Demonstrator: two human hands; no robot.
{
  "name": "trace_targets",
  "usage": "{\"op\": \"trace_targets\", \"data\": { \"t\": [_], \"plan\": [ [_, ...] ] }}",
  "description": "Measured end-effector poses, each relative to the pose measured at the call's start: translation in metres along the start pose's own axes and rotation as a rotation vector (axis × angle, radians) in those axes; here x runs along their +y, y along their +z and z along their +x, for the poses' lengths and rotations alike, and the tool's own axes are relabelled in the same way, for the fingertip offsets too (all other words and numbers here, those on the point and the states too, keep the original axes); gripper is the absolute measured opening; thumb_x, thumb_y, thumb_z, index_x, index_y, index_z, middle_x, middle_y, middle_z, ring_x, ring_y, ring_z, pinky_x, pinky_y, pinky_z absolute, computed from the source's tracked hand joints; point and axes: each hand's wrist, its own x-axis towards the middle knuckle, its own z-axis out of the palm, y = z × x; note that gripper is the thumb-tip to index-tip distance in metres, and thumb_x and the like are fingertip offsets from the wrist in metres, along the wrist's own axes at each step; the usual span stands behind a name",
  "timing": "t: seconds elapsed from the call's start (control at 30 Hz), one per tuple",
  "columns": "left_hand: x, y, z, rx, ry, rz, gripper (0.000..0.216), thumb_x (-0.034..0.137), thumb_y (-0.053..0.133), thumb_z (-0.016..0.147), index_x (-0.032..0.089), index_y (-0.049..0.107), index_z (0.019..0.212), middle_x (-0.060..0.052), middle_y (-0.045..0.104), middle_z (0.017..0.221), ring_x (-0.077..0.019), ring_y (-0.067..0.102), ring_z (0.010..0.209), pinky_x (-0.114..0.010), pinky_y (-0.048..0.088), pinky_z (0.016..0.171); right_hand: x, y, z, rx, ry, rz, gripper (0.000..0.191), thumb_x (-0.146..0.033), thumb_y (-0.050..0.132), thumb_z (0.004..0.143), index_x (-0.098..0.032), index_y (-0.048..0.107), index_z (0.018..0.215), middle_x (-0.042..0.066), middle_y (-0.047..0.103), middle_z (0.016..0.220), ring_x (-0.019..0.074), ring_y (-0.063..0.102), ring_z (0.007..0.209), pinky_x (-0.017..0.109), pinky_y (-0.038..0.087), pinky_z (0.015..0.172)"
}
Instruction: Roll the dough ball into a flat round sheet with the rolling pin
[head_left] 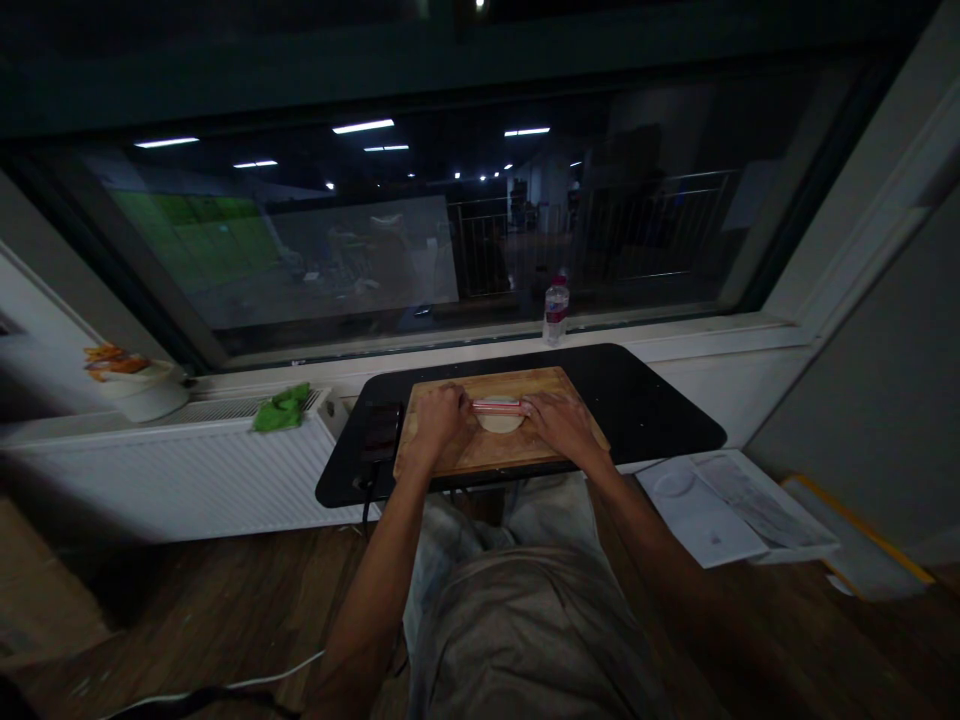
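A round, flat, pale piece of dough (pixel 501 424) lies on a wooden cutting board (pixel 517 382). Across its far part runs a slim red-and-white rod (pixel 495 406), level and pointing left to right. My left hand (pixel 442 415) has its fingers closed on the rod's left end. At the other end, my right hand (pixel 559 420) grips the rod in the same way. Both ends of the rod are hidden by the fingers. The board rests on a small black table (pixel 652 400) in front of my lap.
A dark phone (pixel 381 432) with a cable lies left of the board. Behind the table, a water bottle (pixel 556 312) stands on the window sill. A green cloth (pixel 282 407) and a white bowl (pixel 146 390) sit on the radiator (pixel 225 490). A flat white box (pixel 705 510) is at right.
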Motion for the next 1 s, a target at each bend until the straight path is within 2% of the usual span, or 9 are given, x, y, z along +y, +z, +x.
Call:
{"op": "trace_targets", "data": {
  "t": [0.17, 0.4, 0.7, 1.0],
  "plan": [
    [0.002, -0.008, -0.005, -0.03, -0.009, 0.007, 0.028, 0.027, 0.059, 0.108, 0.02, 0.086, 0.112, -0.015, 0.084, 0.121, -0.0296, 0.08, 0.11, -0.033, 0.054, 0.09, 0.003, 0.005, -0.001, 0.024, -0.019, 0.049, 0.044, -0.039, 0.043, 0.123, -0.023, 0.079, 0.144, 0.011, 0.081, 0.143, 0.0283, 0.074, 0.133, 0.041, 0.049, 0.121],
    [0.005, -0.01, -0.008, -0.018, -0.046, 0.003, 0.029, 0.029, 0.06, 0.108, 0.019, 0.086, 0.112, -0.016, 0.084, 0.12, -0.0306, 0.079, 0.11, -0.034, 0.056, 0.091, 0.003, 0.006, -0.004, 0.048, -0.026, 0.11, 0.04, -0.034, 0.049, 0.119, -0.025, 0.08, 0.143, 0.01, 0.082, 0.142, 0.0284, 0.073, 0.136, 0.045, 0.047, 0.123],
    [0.008, -0.014, -0.018, -0.014, -0.079, -0.008, 0.029, 0.032, 0.059, 0.109, 0.018, 0.084, 0.116, -0.016, 0.082, 0.123, -0.0308, 0.078, 0.111, -0.035, 0.056, 0.091, 0.003, 0.007, -0.006, 0.07, -0.021, 0.135, 0.034, -0.033, 0.056, 0.116, -0.021, 0.08, 0.138, 0.011, 0.083, 0.138, 0.0277, 0.074, 0.128, 0.041, 0.047, 0.119],
    [0.015, -0.024, -0.03, 0.0, -0.094, -0.034, 0.029, 0.032, 0.058, 0.11, 0.018, 0.084, 0.11, -0.016, 0.082, 0.123, -0.0293, 0.077, 0.109, -0.034, 0.055, 0.089, -0.004, 0.006, -0.014, 0.127, -0.016, 0.182, 0.032, -0.029, 0.061, 0.111, -0.022, 0.081, 0.135, 0.013, 0.084, 0.133, 0.0299, 0.074, 0.127, 0.045, 0.046, 0.121]
  ]
}}
